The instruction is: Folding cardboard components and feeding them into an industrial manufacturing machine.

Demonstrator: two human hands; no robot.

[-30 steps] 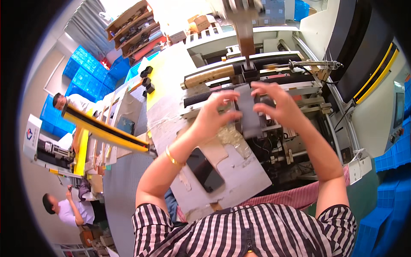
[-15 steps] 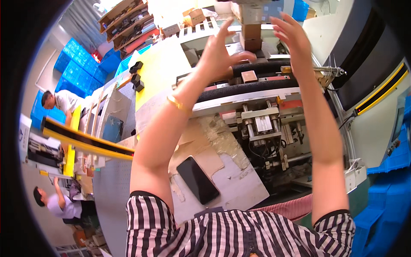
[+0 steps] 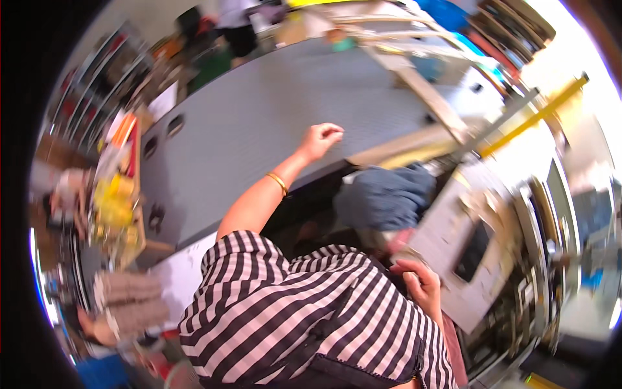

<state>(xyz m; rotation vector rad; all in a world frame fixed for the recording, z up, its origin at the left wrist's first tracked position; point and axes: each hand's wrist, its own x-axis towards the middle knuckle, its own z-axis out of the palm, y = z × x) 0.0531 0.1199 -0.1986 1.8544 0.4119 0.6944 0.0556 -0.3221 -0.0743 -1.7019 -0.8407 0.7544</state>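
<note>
A wide grey tabletop point(image 3: 253, 129) is spread across the upper middle of the frame, and in front of it, just above centre, the left hand point(image 3: 321, 140) is seen with its fingers loosely curled toward the thumb. Nothing is seen in that grip, but the palm is turned out of sight, so a small item cannot be ruled out; whether the table is touched cannot be told. A gold-coloured bangle point(image 3: 278, 183) is worn on that wrist. Right of centre and lower, the right hand point(image 3: 421, 285) is held close to the striped shirt point(image 3: 272, 311), its fingers bent inward; how tightly they are closed, and on what, if anything, cannot be made out. Just to its right, a black phone point(image 3: 473, 251) is laid on a pale board point(image 3: 440, 236), apart from both hands. Between the hands, a blue-grey cloth point(image 3: 389, 196) is bunched. Yellow items point(image 3: 115, 200) at the left are blurred, and a person point(image 3: 236, 26) is cut off by the upper edge.
</note>
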